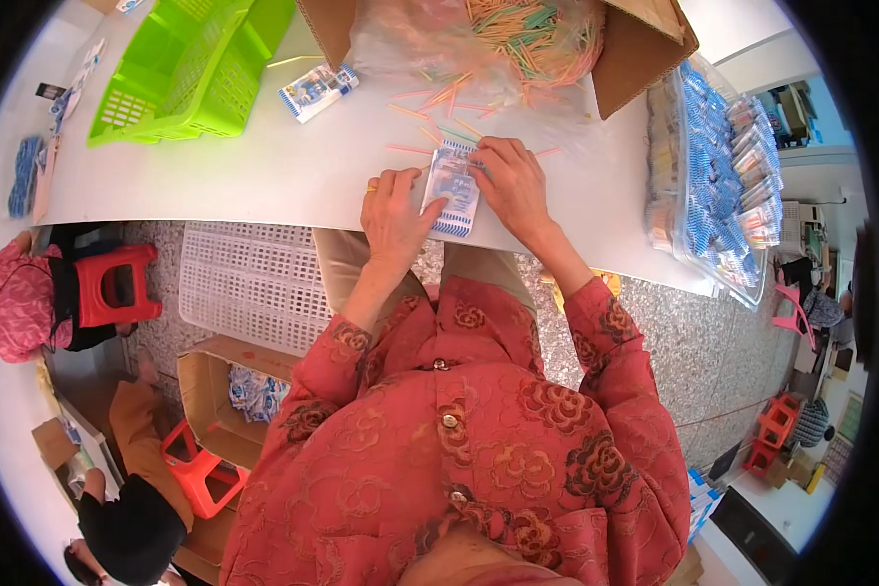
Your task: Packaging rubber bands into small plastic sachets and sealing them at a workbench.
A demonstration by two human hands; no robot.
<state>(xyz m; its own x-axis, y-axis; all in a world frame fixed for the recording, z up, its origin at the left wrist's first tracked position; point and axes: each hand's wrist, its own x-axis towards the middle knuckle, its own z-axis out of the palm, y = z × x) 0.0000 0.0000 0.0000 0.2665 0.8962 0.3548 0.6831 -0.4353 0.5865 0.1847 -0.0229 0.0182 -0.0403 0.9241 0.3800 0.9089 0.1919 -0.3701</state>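
The white table is pretty busy at the far side. The blue-and-white packet is right at the near edge, in front of the person, with a hand on either side. The left hand has its thumb over the packet's lower left and its fingers curled by the left edge; can't tell if they're actually pinching it. The right hand has fingers and thumb bunched together, clamped on the upper right edge.

Just beyond are loose straws, pink, orange and green, scattered below a cardboard box with clear plastic and a big straw heap spilling toward the front. Left of that there's another packet lying flat, near a bright green basket. Over at the right edge, a clear tub is crammed with more packets.

As for the room, the floor is speckled. A white slotted crate sits below the table edge, near an open carton with packets inside. Red stools stand on the left, plus a person in a pink top and someone in black.
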